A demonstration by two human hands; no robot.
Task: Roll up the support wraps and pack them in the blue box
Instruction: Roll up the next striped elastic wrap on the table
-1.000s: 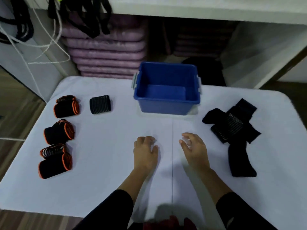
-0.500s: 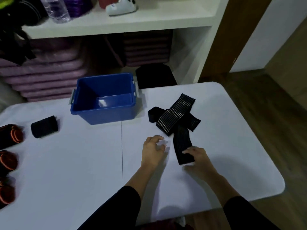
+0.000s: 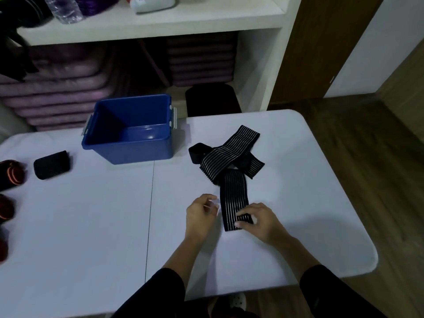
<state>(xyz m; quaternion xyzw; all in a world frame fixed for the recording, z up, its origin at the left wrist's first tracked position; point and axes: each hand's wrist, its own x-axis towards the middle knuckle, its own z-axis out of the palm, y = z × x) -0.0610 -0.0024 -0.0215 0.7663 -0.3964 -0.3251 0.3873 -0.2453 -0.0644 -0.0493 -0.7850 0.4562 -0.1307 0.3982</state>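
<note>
Right grip [image 3: 258,220] closed on near end of striped black support wrap [image 3: 234,196], thumb and fingers pinching it against white counter [image 3: 91,226]. Left grip [image 3: 202,214] just beside wrap's left edge, fingers loosely curled, holding nothing. Wrap's far end goes under crossed pile of unrolled wraps [image 3: 229,150]. Blue box [image 3: 137,151] stands left of pile (grey latches on both ends). Rolled black wrap [image 3: 51,165] and orange-trimmed rolls [image 3: 11,174] lie at counter's left side.
</note>
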